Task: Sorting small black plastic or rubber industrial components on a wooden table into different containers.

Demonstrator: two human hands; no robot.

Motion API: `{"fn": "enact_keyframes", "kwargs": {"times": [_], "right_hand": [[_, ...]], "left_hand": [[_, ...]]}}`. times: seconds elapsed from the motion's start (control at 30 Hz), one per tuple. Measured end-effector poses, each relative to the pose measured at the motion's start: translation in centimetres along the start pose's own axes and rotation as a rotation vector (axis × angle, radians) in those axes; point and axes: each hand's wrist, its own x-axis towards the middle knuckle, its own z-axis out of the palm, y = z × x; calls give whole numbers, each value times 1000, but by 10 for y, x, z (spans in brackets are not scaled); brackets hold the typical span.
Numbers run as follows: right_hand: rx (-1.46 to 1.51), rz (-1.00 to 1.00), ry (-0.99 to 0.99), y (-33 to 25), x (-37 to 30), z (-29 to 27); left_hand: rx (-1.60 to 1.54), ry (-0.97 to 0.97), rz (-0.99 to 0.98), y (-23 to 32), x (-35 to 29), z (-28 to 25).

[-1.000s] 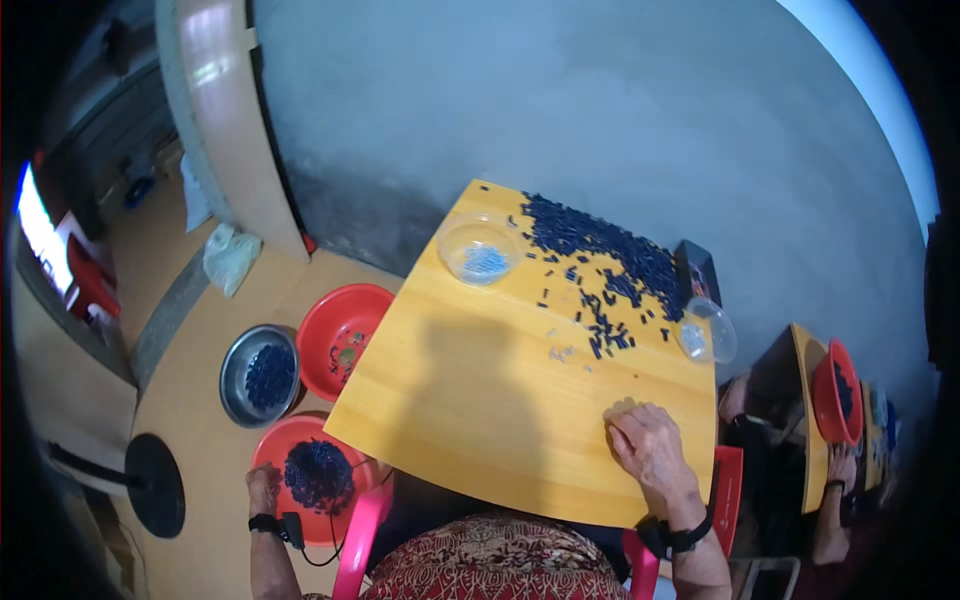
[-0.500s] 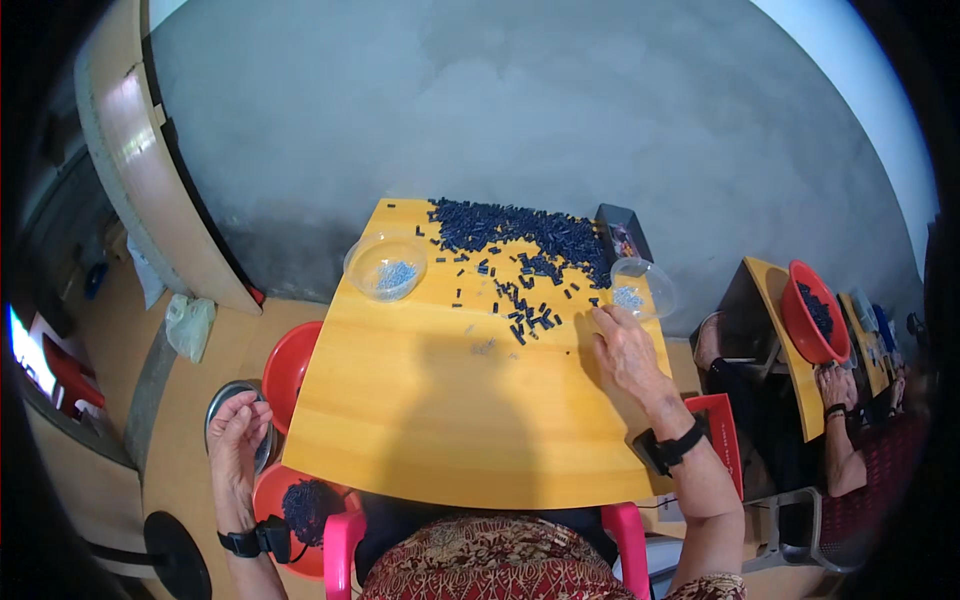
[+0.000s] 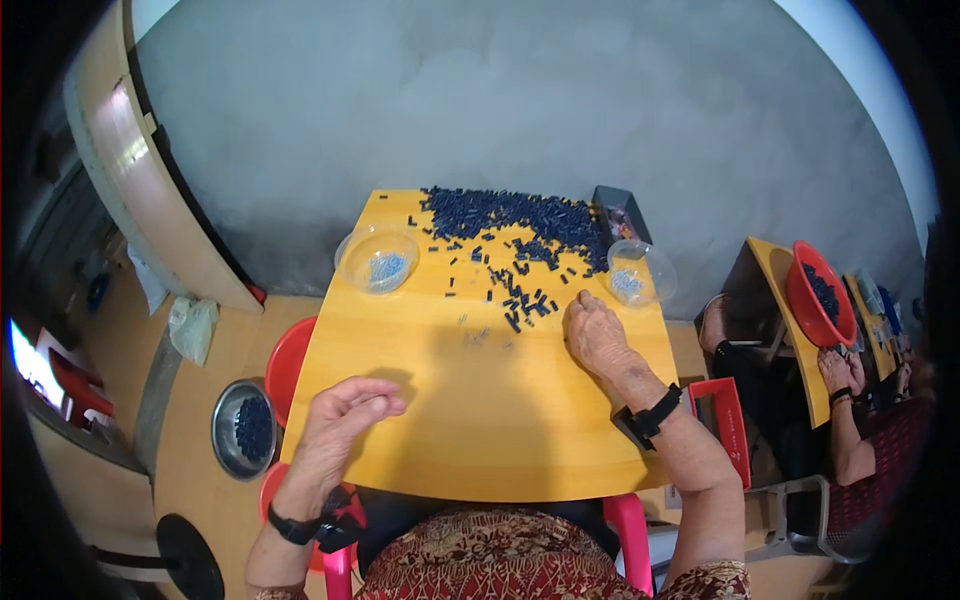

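Yellow worktop (image 3: 600, 455) | black pieces (image 3: 500, 218) heaped along far edge | left hand (image 3: 358, 408) near front-left, grip unclear | right hand (image 3: 600, 335) beside loose pieces, grip unclear | red box (image 3: 737, 432), pale lettering

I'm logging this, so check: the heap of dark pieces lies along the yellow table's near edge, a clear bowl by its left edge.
Wrong edge: the head view shows the heap of dark pieces along the far edge of the yellow table; the clear bowl is by its left edge.
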Motion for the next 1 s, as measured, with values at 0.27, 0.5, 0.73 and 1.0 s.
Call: {"fn": "enact_keyframes", "kwargs": {"times": [0.27, 0.5, 0.73, 1.0], "right_hand": [[101, -122, 125, -12, -8, -17], [131, -102, 219, -14, -3, -20], [173, -42, 213, -14, -6, -16], [928, -22, 214, -84, -31, -69]], "left_hand": [[103, -251, -93, 5, 20, 43], [1, -343, -153, -20, 51, 63], [-115, -373, -263, -67, 59, 77], [-190, -239, -177, -66, 54, 81]]}}
